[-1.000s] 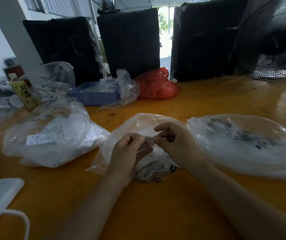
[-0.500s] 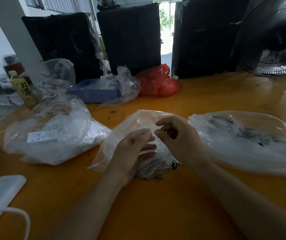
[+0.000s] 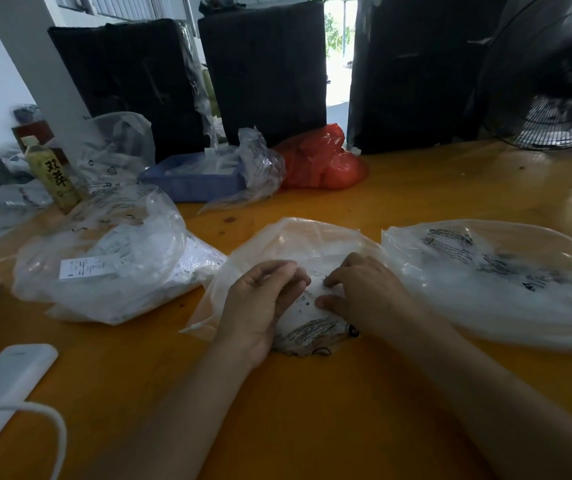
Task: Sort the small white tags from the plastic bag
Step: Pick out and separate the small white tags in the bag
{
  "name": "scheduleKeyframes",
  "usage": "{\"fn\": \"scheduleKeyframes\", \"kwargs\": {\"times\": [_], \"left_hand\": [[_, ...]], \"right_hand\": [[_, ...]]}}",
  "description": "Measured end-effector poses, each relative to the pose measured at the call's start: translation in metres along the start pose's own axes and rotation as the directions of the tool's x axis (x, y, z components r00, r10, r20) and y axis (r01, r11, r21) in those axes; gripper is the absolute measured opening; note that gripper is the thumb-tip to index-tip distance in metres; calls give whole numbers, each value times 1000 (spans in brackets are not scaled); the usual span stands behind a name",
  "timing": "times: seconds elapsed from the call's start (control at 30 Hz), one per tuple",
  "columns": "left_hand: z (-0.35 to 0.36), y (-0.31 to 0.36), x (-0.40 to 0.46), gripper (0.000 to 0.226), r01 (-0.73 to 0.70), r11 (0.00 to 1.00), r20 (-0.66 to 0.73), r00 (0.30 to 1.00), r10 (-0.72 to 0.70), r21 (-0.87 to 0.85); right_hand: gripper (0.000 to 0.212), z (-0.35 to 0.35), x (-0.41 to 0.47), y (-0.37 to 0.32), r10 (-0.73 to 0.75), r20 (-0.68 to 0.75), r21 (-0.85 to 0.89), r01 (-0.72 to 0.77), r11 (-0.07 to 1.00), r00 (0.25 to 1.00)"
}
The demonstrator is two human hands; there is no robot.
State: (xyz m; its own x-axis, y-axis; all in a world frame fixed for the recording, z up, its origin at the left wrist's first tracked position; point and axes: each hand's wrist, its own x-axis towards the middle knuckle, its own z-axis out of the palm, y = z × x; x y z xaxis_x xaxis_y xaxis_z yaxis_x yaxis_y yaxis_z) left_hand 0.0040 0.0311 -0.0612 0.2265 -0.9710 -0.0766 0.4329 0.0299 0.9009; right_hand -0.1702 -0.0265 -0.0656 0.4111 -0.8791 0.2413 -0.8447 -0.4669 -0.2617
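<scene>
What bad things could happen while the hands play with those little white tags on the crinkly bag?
The white tags lie loose on the slippery plastic bag between the left hand and right hand, so they could slide off and scatter. Two similar bags, the left bag and right bag, sit close by, so sorted tags might get mixed into the wrong one.

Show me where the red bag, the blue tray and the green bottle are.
red bag (image 3: pixel 319 161), head view, middle of its crinkled front.
blue tray (image 3: pixel 194 188), head view, its front wall.
green bottle (image 3: pixel 56 178), head view, its printed label.
</scene>
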Motion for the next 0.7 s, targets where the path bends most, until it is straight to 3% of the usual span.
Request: {"fn": "scheduleKeyframes", "kwargs": {"times": [0.17, 0.3, 0.43, 0.6, 0.7], "left_hand": [[1, 3, -2, 13, 11, 1000, -25, 1000, -11, 20], [0, 3, -2, 11, 17, 996, -45, 999, -13, 91], [-2, 5, -2, 18, 9, 999, -19, 1000, -8, 50], [-3, 7, -1, 30, 13, 992, -5, 1000, -13, -126], [-2, 6, 0, 31, 8, 992, -19, 1000, -11, -126]], "right_hand": [[14, -3, -3, 1, 29, -82, 136, -17, 991, 996], [46, -2, -4, -2, 90, -37, 123, -85, 989, 995], [40, 1, -5, -5, 64, -30, 112, -60, 992, 997], [29, -4, -6, -6, 88, -174, 342, -23, 939, 981], [8, -14, -9, -8, 187, -242, 620, 4, 784, 952]]}}
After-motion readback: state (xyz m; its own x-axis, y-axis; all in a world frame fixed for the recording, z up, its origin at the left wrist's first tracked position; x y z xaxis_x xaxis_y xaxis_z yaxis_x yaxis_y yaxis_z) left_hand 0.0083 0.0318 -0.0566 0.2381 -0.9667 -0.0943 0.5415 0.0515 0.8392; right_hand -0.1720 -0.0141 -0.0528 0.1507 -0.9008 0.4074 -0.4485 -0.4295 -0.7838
